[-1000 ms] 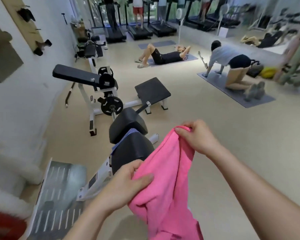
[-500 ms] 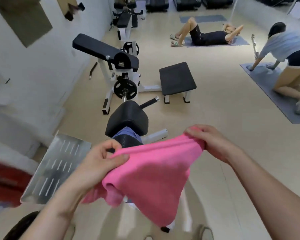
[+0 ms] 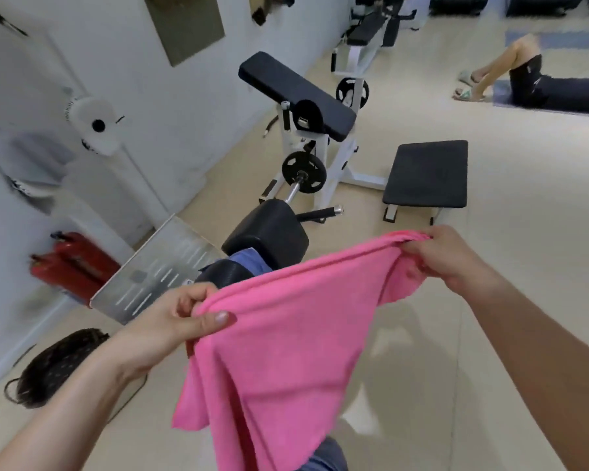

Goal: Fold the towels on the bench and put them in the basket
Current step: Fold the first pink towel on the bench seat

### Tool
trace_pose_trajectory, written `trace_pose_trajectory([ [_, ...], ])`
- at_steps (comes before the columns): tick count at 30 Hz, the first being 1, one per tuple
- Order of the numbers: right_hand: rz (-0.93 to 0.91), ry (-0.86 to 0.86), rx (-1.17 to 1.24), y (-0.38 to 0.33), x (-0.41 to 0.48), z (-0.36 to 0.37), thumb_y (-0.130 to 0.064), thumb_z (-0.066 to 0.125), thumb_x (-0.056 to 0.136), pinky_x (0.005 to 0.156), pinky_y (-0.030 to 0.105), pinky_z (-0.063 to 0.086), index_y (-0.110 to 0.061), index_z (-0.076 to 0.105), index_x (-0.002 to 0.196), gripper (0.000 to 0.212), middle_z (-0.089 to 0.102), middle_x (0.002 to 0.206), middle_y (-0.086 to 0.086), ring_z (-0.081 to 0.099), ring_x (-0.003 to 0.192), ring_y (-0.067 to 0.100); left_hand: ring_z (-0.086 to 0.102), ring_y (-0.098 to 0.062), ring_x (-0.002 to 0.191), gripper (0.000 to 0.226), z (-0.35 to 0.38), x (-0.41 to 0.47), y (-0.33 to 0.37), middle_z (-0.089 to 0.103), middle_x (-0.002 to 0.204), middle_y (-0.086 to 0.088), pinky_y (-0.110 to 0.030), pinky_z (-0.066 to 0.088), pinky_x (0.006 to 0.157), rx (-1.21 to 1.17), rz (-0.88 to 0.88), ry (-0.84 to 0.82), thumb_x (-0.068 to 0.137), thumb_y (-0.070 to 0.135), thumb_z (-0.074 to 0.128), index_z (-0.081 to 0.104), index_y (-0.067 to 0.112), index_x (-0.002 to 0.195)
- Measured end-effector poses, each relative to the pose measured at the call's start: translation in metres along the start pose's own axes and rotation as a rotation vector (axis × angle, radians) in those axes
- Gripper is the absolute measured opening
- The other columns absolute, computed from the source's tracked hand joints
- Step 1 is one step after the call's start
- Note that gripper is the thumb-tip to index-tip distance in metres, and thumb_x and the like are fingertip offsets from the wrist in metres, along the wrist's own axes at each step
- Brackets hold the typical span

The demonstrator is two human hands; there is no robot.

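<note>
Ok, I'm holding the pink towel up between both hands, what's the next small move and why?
Probably bring the right hand across to the left hand so the pinched ends meet: the pink towel hangs stretched between them, unfolded, and that would halve it.

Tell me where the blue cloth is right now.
Head view, left of centre: the blue cloth lies between the two black pads, just behind the top edge of the pink towel.

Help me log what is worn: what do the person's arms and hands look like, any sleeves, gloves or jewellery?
Both forearms are bare to the frame's edge: no sleeves. The left hand and right hand wear no gloves; no watch, bracelet or ring shows. The left thumbnail looks short, unpainted.
</note>
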State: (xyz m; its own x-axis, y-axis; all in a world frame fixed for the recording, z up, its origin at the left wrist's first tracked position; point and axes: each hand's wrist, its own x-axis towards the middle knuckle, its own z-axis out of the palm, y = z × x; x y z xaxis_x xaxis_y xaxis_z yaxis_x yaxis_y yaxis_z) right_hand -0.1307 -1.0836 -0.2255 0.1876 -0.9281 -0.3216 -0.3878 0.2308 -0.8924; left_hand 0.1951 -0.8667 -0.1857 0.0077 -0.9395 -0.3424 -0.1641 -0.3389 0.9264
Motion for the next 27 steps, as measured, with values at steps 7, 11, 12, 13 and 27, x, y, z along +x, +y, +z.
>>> trace_pose_trajectory([
  [7, 0.104, -0.053, 0.34, 0.0, 0.076, -0.01, 0.005, 0.05, 0.083, 0.056, 0.021, 0.05, -0.006, 0.062, 0.084, 0.017, 0.056, 0.071, 0.005, 0.052, 0.066, 0.014, 0.04, -0.017, 0.04, 0.022, -0.003, 0.042, -0.011, 0.049, 0.05, -0.003, -0.024, 0.036, 0.039, 0.233, -0.049, 0.393, 0.085, 0.034, 0.066, 0.052, 0.017, 0.082],
  [11, 0.017, -0.003, 0.238, -0.01, 0.137, 0.012, 0.004, 0.054, 0.085, 0.063, 0.026, 0.048, -0.017, 0.073, 0.073, 0.03, 0.056, 0.072, 0.005, 0.051, 0.065, 0.014, 0.057, -0.015, 0.055, 0.011, -0.04, 0.08, -0.045, 0.067, 0.063, -0.001, -0.025, 0.047, 0.057, 0.41, -0.036, 0.583, 0.084, 0.027, 0.071, 0.06, 0.026, 0.082],
  [12, -0.021, 0.017, 0.194, -0.014, 0.151, 0.022, 0.002, 0.055, 0.086, 0.06, 0.025, 0.048, -0.022, 0.075, 0.067, 0.036, 0.055, 0.067, 0.002, 0.05, 0.063, 0.013, 0.058, -0.016, 0.059, 0.01, -0.05, 0.093, -0.054, 0.067, 0.065, 0.0, -0.03, 0.048, 0.062, 0.423, -0.071, 0.613, 0.082, 0.028, 0.072, 0.062, 0.026, 0.081],
  [13, -0.067, 0.039, 0.143, -0.018, 0.164, 0.034, -0.001, 0.056, 0.088, 0.057, 0.023, 0.048, -0.026, 0.074, 0.063, 0.04, 0.055, 0.062, -0.001, 0.049, 0.06, 0.012, 0.057, -0.017, 0.061, 0.009, -0.061, 0.106, -0.065, 0.067, 0.065, 0.002, -0.033, 0.048, 0.064, 0.441, -0.109, 0.638, 0.081, 0.027, 0.072, 0.063, 0.026, 0.078],
  [27, -0.241, -0.067, -0.351, -0.073, 0.33, 0.206, -0.005, 0.049, 0.083, 0.074, 0.027, 0.052, -0.031, 0.072, 0.078, 0.035, 0.07, 0.079, -0.012, 0.064, 0.082, 0.013, 0.054, -0.023, 0.062, 0.022, -0.164, 0.213, -0.136, 0.06, 0.062, -0.001, -0.029, 0.044, 0.062, 0.139, -0.457, 0.919, 0.079, 0.012, 0.075, 0.061, 0.021, 0.065],
])
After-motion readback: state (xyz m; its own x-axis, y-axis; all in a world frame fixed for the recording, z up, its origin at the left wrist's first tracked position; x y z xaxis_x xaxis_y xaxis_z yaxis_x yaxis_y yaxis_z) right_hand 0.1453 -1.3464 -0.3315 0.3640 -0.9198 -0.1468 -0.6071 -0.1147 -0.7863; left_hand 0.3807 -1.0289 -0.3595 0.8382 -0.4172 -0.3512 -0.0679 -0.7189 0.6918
